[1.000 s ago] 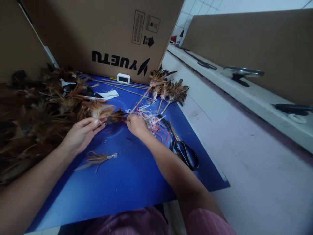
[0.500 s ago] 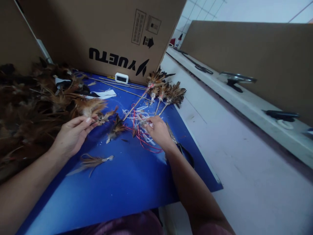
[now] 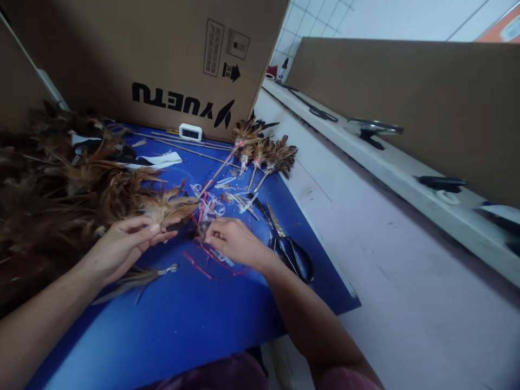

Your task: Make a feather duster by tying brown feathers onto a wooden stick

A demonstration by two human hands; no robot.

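Leftward, closer to the left hand [image 3: 130, 241], the right hand [image 3: 233, 238] is being held than it was half a second ago, and the pink cords [image 3: 197, 266] are now being spread further toward the table's near edge. By the left hand a brown feather bundle [image 3: 164, 208] is being pinched at its base between thumb and fingers, raised just beside the large feather pile [image 3: 40, 206]. The right hand's fingers are being kept curled over the pink cords; whether anything is being gripped in them cannot be told. Around and beyond it, white strips [image 3: 213, 206] are being left loosely scattered. A small tied tuft [image 3: 146, 277] is being partly hidden by the left hand on the blue table [image 3: 182, 325]. Scissors [image 3: 280, 230] are being left lying just right of the right hand, while further off, feathered sticks [image 3: 280, 157] are being kept bunched near the cardboard box [image 3: 174, 54].
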